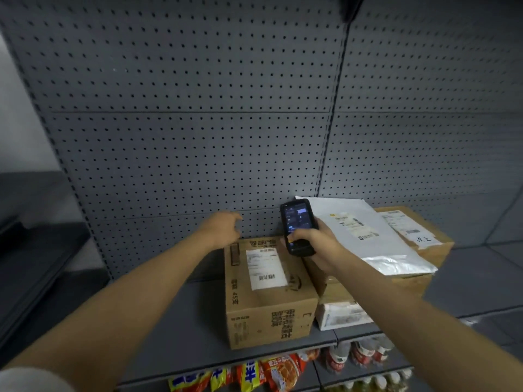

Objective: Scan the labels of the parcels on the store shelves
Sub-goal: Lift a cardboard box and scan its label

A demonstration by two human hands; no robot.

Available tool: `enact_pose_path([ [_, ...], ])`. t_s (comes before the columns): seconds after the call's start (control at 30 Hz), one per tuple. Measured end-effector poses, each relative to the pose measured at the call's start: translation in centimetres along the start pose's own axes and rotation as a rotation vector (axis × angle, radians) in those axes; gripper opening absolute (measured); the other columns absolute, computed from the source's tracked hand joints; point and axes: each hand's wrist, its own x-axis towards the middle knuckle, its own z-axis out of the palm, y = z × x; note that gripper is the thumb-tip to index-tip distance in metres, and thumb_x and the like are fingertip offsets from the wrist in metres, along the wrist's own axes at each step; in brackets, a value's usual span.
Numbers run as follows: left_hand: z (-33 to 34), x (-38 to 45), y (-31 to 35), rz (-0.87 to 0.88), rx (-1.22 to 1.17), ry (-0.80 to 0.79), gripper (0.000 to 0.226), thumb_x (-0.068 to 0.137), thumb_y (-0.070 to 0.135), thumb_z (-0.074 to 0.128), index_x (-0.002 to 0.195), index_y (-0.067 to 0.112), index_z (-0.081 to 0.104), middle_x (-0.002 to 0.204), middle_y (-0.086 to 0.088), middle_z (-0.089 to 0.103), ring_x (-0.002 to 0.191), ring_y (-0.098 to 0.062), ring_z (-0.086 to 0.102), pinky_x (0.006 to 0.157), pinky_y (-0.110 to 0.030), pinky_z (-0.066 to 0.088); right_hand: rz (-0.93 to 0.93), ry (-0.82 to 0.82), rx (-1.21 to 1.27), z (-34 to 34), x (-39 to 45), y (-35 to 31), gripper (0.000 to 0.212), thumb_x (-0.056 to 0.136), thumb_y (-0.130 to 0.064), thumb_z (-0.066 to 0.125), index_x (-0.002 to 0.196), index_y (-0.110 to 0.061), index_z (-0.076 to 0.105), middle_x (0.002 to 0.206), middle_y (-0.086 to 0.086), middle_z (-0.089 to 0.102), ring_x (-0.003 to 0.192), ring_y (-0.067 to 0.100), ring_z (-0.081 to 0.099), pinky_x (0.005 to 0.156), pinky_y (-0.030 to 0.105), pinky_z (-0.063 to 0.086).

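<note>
A brown cardboard parcel (268,304) sits on the grey shelf (181,329), with a white barcode label (265,267) on its top. My right hand (317,244) grips a black handheld scanner (297,226), screen lit, just above the parcel's far right corner. My left hand (222,226) hovers over the parcel's far left corner, fingers loosely spread and holding nothing. To the right, a white plastic mailer (373,241) with a label lies across a second brown box (424,236). A small white packet (342,315) is tucked below them.
A grey pegboard back panel (198,123) rises behind the shelf. Snack packets (254,374) and bottles (359,352) fill the shelf below. A dark counter (34,250) stands at the left.
</note>
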Motion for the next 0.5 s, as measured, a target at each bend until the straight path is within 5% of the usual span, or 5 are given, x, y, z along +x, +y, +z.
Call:
enact_pose_path([
  [0.27, -1.7, 2.8, 11.0, 0.349, 0.241, 0.127, 0.040, 0.095, 0.021, 0.050, 0.135, 0.017, 0.051, 0.136, -0.008, 0.052, 0.117, -0.026, 0.053, 0.087, -0.031, 0.044, -0.089, 0.196, 0.198, -8.2, -4.5, -3.6, 0.051, 0.079, 0.017, 0.058, 0.126, 0.000, 0.051, 0.107, 0.024, 0.063, 0.093, 0.042, 0.067, 0.092, 0.050, 0.051],
  [0.5, 2.9, 2.7, 25.0, 0.659, 0.286, 0.139, 0.051, 0.087, 0.019, 0.059, 0.137, 0.020, 0.051, 0.135, -0.004, 0.054, 0.122, -0.024, 0.051, 0.099, -0.034, 0.041, -0.124, 0.440, 0.303, -18.1, -10.5, -4.0, 0.054, 0.079, 0.013, 0.061, 0.129, -0.003, 0.051, 0.112, 0.025, 0.064, 0.084, 0.035, 0.073, 0.069, 0.038, 0.060],
])
